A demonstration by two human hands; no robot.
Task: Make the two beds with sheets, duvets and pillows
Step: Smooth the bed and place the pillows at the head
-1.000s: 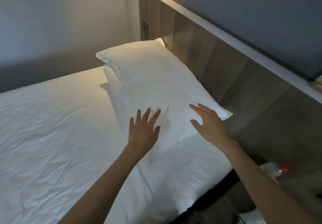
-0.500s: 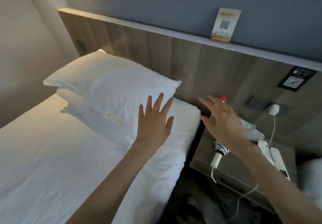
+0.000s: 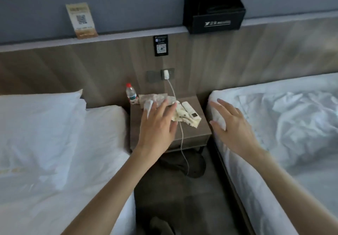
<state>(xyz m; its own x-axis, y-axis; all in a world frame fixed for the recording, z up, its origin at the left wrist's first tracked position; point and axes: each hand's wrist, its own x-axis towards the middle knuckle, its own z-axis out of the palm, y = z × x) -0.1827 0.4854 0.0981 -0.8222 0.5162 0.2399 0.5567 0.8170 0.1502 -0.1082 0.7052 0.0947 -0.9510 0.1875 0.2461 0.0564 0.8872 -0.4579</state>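
The left bed (image 3: 102,136) is covered with a smooth white sheet, and a white pillow (image 3: 36,125) lies at its head. On the right bed (image 3: 274,189) the white bedding (image 3: 292,117) is crumpled and bunched. My left hand (image 3: 157,125) hovers with spread fingers in the air over the nightstand between the beds, holding nothing. My right hand (image 3: 232,125) is also spread and empty, above the near corner of the right bed.
A wooden nightstand (image 3: 197,130) carries a water bottle (image 3: 130,94), a crumpled cloth (image 3: 184,115), a white remote and a charger cable (image 3: 182,143). A wooden headboard (image 3: 73,70) runs behind, with a card and a black box on its ledge. Dark items lie on the floor (image 3: 182,207).
My view has swung right from the left bed's pillow to the gap between the beds. Both hands came off the pillow and moved right, staying open.
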